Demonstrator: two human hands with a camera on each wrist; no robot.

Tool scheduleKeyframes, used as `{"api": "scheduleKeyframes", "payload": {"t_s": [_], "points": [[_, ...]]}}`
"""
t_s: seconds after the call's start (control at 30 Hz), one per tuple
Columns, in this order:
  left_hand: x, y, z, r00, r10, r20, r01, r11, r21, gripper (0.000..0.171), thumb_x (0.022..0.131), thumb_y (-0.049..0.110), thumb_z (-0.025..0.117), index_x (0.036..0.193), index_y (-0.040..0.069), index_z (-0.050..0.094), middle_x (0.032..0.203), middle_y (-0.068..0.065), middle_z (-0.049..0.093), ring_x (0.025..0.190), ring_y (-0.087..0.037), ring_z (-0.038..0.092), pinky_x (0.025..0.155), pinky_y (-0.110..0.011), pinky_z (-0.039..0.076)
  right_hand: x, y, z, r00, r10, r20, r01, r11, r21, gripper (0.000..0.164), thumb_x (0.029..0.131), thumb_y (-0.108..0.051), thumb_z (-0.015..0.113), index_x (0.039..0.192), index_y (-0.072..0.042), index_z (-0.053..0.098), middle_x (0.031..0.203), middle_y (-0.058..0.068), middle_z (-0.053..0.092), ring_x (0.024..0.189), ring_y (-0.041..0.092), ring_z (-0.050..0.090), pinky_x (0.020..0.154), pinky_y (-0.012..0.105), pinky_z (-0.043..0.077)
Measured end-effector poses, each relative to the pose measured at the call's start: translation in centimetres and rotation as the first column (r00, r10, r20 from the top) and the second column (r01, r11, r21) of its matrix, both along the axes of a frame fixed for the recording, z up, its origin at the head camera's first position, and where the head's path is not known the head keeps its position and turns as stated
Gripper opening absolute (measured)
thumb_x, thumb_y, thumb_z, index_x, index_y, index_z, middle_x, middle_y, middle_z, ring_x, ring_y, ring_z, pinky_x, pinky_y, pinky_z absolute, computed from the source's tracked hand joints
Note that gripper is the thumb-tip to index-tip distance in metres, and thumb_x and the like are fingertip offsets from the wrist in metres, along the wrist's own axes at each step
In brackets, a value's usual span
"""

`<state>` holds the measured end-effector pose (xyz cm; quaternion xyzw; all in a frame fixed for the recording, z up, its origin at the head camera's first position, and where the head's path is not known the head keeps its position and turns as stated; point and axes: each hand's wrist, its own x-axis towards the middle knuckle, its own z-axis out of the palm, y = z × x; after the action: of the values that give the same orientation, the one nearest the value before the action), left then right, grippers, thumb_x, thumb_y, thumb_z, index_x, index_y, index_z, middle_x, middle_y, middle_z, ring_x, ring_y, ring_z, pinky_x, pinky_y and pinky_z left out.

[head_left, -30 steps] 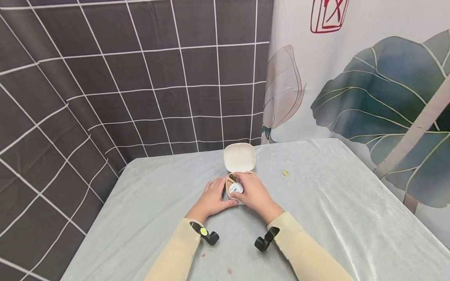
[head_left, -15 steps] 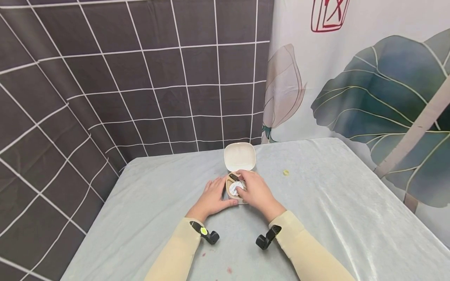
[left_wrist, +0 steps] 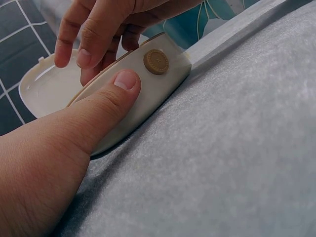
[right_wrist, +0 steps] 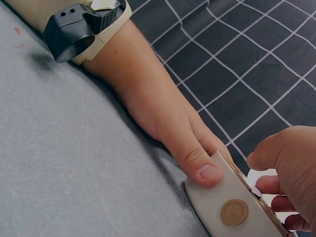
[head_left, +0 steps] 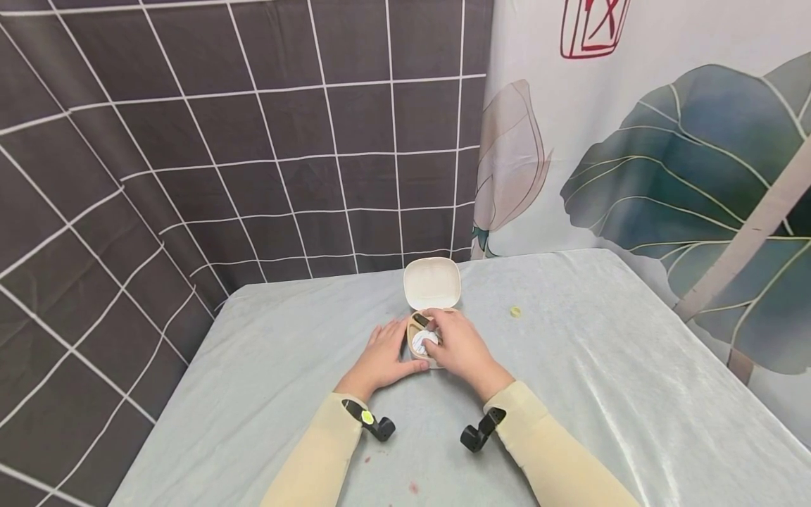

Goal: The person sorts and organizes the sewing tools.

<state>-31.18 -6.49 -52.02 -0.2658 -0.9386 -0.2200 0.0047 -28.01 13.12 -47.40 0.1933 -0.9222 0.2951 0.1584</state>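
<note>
A cream hinged case sits on the cloth with its lid standing open behind. Its front wall carries a round tan button. My left hand grips the case, thumb across the front wall, fingers along the left side. My right hand reaches over the right half with bent fingers. Its thumb overlaps a white printed disc in the tan interior, and the other fingertips dip past the rim. A small dark piece lies behind the disc. The right hand hides the rest of the interior.
A small yellowish ring lies on the pale grey cloth to the right of the case. Dark gridded fabric hangs behind and at left; leaf-printed fabric hangs at right.
My right hand shifted slightly right and then a little back left. The white disc has turned and shifted slightly under it. The left hand and the lid hold their places.
</note>
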Motion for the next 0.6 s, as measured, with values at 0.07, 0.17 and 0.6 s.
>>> {"api": "scheduleKeyframes", "payload": {"t_s": [0.07,0.17,0.6], "points": [[-0.09,-0.02,-0.13,1.000,-0.004,-0.008,0.004,1.000,0.002,0.103,0.085,0.070,0.065,0.161,0.013,0.025,0.160,-0.015,0.037,0.150,-0.035,0.029,0.123,-0.056,0.013,0.01,0.01,-0.04,1.000,0.012,-0.004,-0.012,1.000,-0.011,0.047,0.082,-0.014,0.079,0.126,-0.006,0.064,0.094,0.002,0.070,0.107,0.029,0.062,0.093,0.046,0.049],[-0.19,-0.03,-0.26,1.000,-0.007,-0.017,0.007,1.000,0.003,0.104,0.085,0.070,0.065,0.161,0.013,0.025,0.160,-0.015,0.038,0.149,-0.036,0.030,0.122,-0.056,0.014,0.01,0.02,-0.10,0.999,0.028,-0.014,-0.029,0.999,-0.024,0.047,0.082,-0.013,0.079,0.125,-0.006,0.065,0.093,0.003,0.071,0.109,0.030,0.062,0.094,0.047,0.049],[-0.12,0.01,-0.12,1.000,0.000,-0.003,0.000,1.000,-0.004,0.103,0.085,0.070,0.065,0.161,0.013,0.024,0.161,-0.014,0.036,0.150,-0.035,0.028,0.123,-0.056,0.011,-0.25,0.68,0.00,1.000,0.025,0.003,-0.024,0.998,-0.062,0.042,0.085,-0.012,0.075,0.125,-0.005,0.063,0.101,0.007,0.071,0.100,0.029,0.064,0.091,0.048,0.051]]}}
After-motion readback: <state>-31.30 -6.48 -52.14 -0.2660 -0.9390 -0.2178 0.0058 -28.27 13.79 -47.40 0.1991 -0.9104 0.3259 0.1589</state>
